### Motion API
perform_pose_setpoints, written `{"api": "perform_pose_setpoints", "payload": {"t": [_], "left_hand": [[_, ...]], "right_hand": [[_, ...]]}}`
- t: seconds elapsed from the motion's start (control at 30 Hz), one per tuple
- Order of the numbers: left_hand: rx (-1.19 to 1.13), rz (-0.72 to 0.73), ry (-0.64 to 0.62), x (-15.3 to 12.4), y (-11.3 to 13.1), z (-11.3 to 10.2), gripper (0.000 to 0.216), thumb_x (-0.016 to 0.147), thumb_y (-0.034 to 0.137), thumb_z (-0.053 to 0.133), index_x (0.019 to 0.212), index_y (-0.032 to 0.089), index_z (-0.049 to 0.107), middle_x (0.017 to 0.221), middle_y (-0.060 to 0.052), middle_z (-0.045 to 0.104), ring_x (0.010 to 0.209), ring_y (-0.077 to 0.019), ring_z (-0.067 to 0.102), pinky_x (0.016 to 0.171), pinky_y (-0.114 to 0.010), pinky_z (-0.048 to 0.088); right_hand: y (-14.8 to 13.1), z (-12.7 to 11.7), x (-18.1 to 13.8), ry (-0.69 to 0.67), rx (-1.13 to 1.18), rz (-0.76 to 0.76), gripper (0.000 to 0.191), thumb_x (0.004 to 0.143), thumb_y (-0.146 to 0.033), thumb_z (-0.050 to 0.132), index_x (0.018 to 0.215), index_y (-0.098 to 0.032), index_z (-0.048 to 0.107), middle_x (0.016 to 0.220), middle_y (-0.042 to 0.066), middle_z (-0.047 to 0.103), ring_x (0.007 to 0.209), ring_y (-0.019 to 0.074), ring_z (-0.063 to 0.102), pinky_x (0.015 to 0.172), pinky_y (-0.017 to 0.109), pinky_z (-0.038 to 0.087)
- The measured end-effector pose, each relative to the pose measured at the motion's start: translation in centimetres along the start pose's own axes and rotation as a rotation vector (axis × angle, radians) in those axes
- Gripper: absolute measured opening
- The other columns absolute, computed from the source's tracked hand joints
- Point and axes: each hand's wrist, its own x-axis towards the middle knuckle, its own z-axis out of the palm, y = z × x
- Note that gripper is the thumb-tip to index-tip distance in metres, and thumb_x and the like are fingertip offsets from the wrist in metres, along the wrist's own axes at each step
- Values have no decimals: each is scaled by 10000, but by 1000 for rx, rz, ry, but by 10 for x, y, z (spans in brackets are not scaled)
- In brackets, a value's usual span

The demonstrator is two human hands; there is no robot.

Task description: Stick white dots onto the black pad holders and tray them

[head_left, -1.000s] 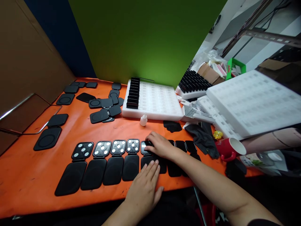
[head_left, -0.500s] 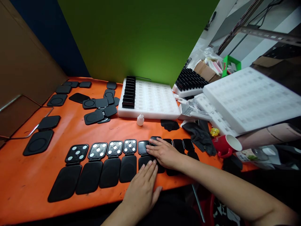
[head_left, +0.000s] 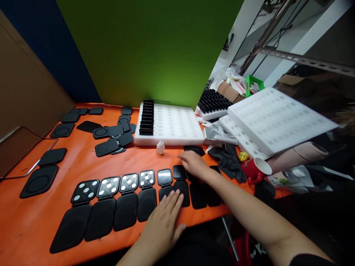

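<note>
No txt, nos. or brand names legible. Clear plastic btl. (head_left: pixel 292 176), well to R of the R hand's (head_left: pixel 194 162) fingers, has a printed label (head_left: pixel 282 180) w/ green on a pale ground; wording too small & blurred to read. Green box (head_left: pixel 254 84), far beyond & R of those fingers: any lettering too small to make out. Red mug (head_left: pixel 254 169), R of same fingers: no legible wording. Small white btl. (head_left: pixel 160 148), just L of R fingertips: ditto. Black pad (head_left: pixel 185 194) under L hand's (head_left: pixel 163 220) fingers: ditto.
</note>
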Motion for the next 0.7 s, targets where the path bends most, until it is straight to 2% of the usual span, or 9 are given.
{"api": "perform_pose_setpoints", "payload": {"t": [0.07, 0.13, 0.23, 0.33, 0.43, 0.53, 0.7], "left_hand": [[-21, 7, -8, 3, -4, -4, 655, 821, 400, 454, 1382, 206, 176, 1414, -73, 297, 1264, -232, 329, 1007, -419, 355], [-17, -4, 5, 3, -6, -8, 630, 826, 382, 451, 1376, 208, 198, 1410, -72, 306, 1257, -231, 341, 1001, -418, 364], [23, -7, 55, -3, -7, -15, 581, 839, 324, 436, 1369, 211, 226, 1417, -57, 293, 1263, -230, 331, 994, -412, 374], [62, -21, 115, -16, -14, -24, 495, 850, 284, 414, 1332, 218, 321, 1368, -44, 396, 1224, -215, 398, 986, -403, 390], [97, -105, 180, -30, -29, -31, 426, 843, 292, 425, 1263, 221, 435, 1274, -56, 514, 1147, -229, 488, 952, -423, 423], [135, -181, 205, -40, -43, -30, 410, 832, 301, 443, 1231, 207, 473, 1244, -64, 539, 1130, -245, 501, 938, -442, 433], [170, -200, 214, -43, -51, -19, 384, 833, 305, 442, 1202, 215, 502, 1249, -49, 536, 1127, -241, 505, 944, -440, 428]], "right_hand": [[26, -10, 9, 10, -40, 120, 319, 867, -246, 389, 1134, -168, 545, 1157, 105, 548, 1070, 212, 480, 915, 326, 338], [46, -14, 14, -25, -65, 184, 326, 800, -297, 518, 1088, -153, 567, 1129, 133, 541, 1061, 259, 479, 885, 353, 356], [62, -10, 17, -80, -71, 227, 362, 707, -297, 630, 1039, -161, 578, 1099, 128, 531, 1049, 268, 484, 850, 336, 376], [69, -4, 21, -107, -44, 248, 405, 671, -311, 661, 1033, -164, 554, 1084, 112, 518, 1014, 246, 502, 820, 306, 388], [74, -3, 27, -137, -14, 272, 451, 600, -351, 711, 978, -163, 551, 1005, 90, 533, 923, 230, 534, 749, 285, 409], [76, -4, 29, -138, -4, 275, 441, 581, -344, 723, 948, -171, 552, 964, 80, 539, 895, 237, 537, 722, 293, 407], [73, -2, 21, -78, -5, 265, 516, 656, -357, 675, 1103, -169, 499, 1058, 98, 517, 990, 235, 509, 816, 301, 381]]}}
